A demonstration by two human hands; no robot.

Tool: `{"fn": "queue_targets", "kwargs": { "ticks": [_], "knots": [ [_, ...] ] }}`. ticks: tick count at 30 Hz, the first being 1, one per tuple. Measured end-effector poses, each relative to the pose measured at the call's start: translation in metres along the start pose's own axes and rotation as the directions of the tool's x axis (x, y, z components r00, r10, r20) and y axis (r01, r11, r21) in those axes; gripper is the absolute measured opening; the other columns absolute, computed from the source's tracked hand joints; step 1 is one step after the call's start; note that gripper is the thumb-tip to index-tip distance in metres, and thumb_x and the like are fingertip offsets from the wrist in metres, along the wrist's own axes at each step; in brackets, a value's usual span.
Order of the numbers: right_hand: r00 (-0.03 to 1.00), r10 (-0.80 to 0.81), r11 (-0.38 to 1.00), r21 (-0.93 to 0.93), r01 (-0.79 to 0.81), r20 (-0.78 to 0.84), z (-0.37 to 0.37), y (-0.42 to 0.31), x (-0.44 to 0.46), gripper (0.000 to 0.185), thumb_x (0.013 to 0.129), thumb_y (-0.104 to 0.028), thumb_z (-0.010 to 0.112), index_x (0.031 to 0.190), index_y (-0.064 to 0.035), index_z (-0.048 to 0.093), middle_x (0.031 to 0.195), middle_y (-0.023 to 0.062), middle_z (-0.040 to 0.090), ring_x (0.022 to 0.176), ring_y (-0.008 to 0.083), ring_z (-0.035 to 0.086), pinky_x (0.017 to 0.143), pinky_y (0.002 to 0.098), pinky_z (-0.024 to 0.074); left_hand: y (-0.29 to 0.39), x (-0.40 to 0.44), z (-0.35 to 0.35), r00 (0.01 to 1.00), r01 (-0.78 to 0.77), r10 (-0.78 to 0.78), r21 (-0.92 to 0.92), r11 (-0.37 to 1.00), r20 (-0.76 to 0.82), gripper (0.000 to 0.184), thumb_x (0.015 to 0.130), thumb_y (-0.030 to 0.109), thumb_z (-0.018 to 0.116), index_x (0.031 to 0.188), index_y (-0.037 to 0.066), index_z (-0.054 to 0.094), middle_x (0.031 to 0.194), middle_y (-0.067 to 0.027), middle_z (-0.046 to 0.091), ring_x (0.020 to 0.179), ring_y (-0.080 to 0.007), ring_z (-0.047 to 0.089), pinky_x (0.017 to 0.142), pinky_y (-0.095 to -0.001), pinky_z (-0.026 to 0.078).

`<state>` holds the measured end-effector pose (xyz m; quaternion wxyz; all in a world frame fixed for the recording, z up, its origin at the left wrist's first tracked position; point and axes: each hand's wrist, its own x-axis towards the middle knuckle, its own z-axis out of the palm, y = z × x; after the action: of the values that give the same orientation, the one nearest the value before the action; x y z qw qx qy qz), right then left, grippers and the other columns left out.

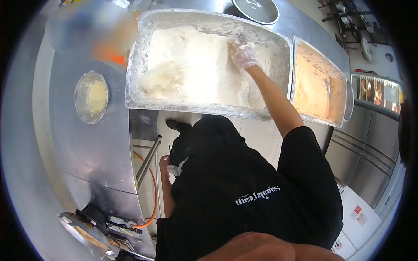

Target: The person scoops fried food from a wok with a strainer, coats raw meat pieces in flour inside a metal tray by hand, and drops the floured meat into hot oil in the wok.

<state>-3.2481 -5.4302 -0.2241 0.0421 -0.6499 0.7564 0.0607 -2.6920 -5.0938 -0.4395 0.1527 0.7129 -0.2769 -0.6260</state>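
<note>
A large metal tray (209,108) full of white flour (196,65) is in front of me. In its right half, my right hand (244,55), in a clear plastic glove, reaches down into the flour. Its fingers are partly buried, so their grip does not show. A paler, lumpy mound (163,80) lies under flour at the tray's left side; what it is I cannot make out. My left hand (164,164) hangs low by my hip, close to a crumpled whitish thing (175,169) at my dark clothing. The fingers of that hand are hidden.
A smaller tray with orange-tan crumbs (311,89) adjoins on the right. Behind stands a round metal bowl of liquid (257,9). On the steel counter (91,148) at left sits a bowl of pale-yellow batter (96,98). Below are an orange hose (153,182) and a round metal appliance (85,232).
</note>
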Motion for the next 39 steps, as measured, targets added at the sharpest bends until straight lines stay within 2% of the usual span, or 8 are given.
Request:
{"fn": "queue_targets", "kwargs": {
  "ticks": [5, 8, 11, 15, 21, 29, 33, 39],
  "knots": [
    [0.754, -0.635, 0.739, -0.417, 0.530, -0.166, 0.009, -0.048, -0.054, 0.034, 0.085, -0.015, 0.048, 0.114, -0.0023, 0.057, 0.102, 0.0168, 0.065, 0.100, 0.0272, 0.061, 0.091, 0.0364, 0.0469, -0.057, 0.011, -0.043, 0.972, -0.231, 0.236, 0.219, 0.948, 0.004, 0.019, 0.084, 0.010, 0.064, 0.101, 0.000, 0.063, 0.091, -0.0103, 0.067, 0.081, -0.0178, 0.062, 0.073, -0.0287, 0.049],
    [0.964, -0.171, 0.870, 0.491, 0.052, 0.201, -0.003, -0.039, -0.072, 0.035, 0.083, -0.014, 0.050, 0.114, -0.0013, 0.056, 0.102, 0.0154, 0.065, 0.100, 0.0248, 0.061, 0.092, 0.0357, 0.0472, 0.012, -0.025, -0.043, 0.967, -0.239, 0.256, 0.358, 0.903, 0.001, 0.020, 0.083, 0.011, 0.064, 0.100, 0.001, 0.064, 0.092, -0.0116, 0.066, 0.082, -0.0187, 0.063, 0.074, -0.0288, 0.049],
    [0.892, -0.375, 0.802, -0.395, 0.449, 0.253, 0.001, -0.025, -0.063, 0.036, 0.087, -0.016, 0.048, 0.120, -0.0030, 0.054, 0.104, 0.0160, 0.064, 0.101, 0.0261, 0.061, 0.093, 0.0364, 0.0466, 0.023, -0.023, -0.047, 0.990, -0.125, 0.130, 0.084, 0.989, -0.049, 0.022, 0.084, 0.014, 0.062, 0.102, 0.001, 0.063, 0.090, -0.0123, 0.066, 0.081, -0.0189, 0.063, 0.073, -0.0294, 0.049],
    [0.968, -0.247, 0.968, -0.036, 0.249, 0.047, -0.022, -0.028, -0.017, 0.036, 0.092, -0.016, 0.042, 0.125, -0.0048, 0.049, 0.100, 0.0160, 0.064, 0.095, 0.0251, 0.062, 0.079, 0.0369, 0.0514, -0.004, 0.007, -0.059, 0.972, -0.237, 0.237, 0.004, 0.972, -0.009, 0.023, 0.086, 0.018, 0.059, 0.103, 0.002, 0.063, 0.085, -0.0120, 0.066, 0.078, -0.0180, 0.063, 0.068, -0.0303, 0.048],
    [0.947, -0.310, 0.770, -0.562, 0.304, 0.087, -0.004, -0.080, 0.041, 0.034, 0.091, -0.016, 0.043, 0.124, -0.0132, 0.053, 0.096, 0.0122, 0.066, 0.084, 0.0258, 0.064, 0.071, 0.0376, 0.0511, 0.016, 0.005, -0.070, 0.982, -0.174, 0.181, 0.113, 0.978, -0.047, 0.024, 0.088, 0.021, 0.057, 0.103, 0.004, 0.062, 0.084, -0.0115, 0.065, 0.071, -0.0181, 0.061, 0.064, -0.0303, 0.046],
    [0.851, -0.311, 0.906, 0.139, 0.400, -0.423, -0.014, -0.089, 0.085, 0.027, 0.088, -0.028, 0.049, 0.088, -0.0089, 0.068, 0.076, 0.0130, 0.067, 0.071, 0.0288, 0.065, 0.071, 0.0426, 0.0535, -0.037, -0.012, -0.070, 0.861, -0.476, 0.508, 0.312, 0.822, -0.025, 0.019, 0.083, 0.015, 0.059, 0.096, 0.001, 0.064, 0.084, -0.0100, 0.064, 0.069, -0.0189, 0.061, 0.061, -0.0306, 0.049],
    [0.956, -0.294, 0.937, -0.197, 0.288, -0.002, -0.029, -0.140, 0.090, 0.027, 0.088, -0.019, 0.048, 0.104, -0.0064, 0.066, 0.112, 0.0146, 0.062, 0.106, 0.0284, 0.058, 0.090, 0.0386, 0.0477, -0.055, -0.014, -0.060, 0.798, -0.529, 0.602, 0.469, 0.707, -0.007, 0.018, 0.082, 0.009, 0.062, 0.097, 0.001, 0.064, 0.084, -0.0097, 0.064, 0.072, -0.0195, 0.063, 0.064, -0.0299, 0.050],
    [0.951, -0.309, 0.941, 0.136, 0.309, -0.022, -0.023, -0.115, 0.085, 0.025, 0.085, -0.021, 0.056, 0.099, -0.0047, 0.068, 0.101, 0.0162, 0.067, 0.100, 0.0295, 0.063, 0.087, 0.0413, 0.0501, -0.001, -0.034, -0.047, 0.976, -0.048, 0.095, 0.234, 0.971, -0.195, 0.019, 0.084, 0.013, 0.064, 0.099, 0.002, 0.063, 0.082, -0.0098, 0.066, 0.074, -0.0190, 0.064, 0.068, -0.0296, 0.050]
  ]
}}
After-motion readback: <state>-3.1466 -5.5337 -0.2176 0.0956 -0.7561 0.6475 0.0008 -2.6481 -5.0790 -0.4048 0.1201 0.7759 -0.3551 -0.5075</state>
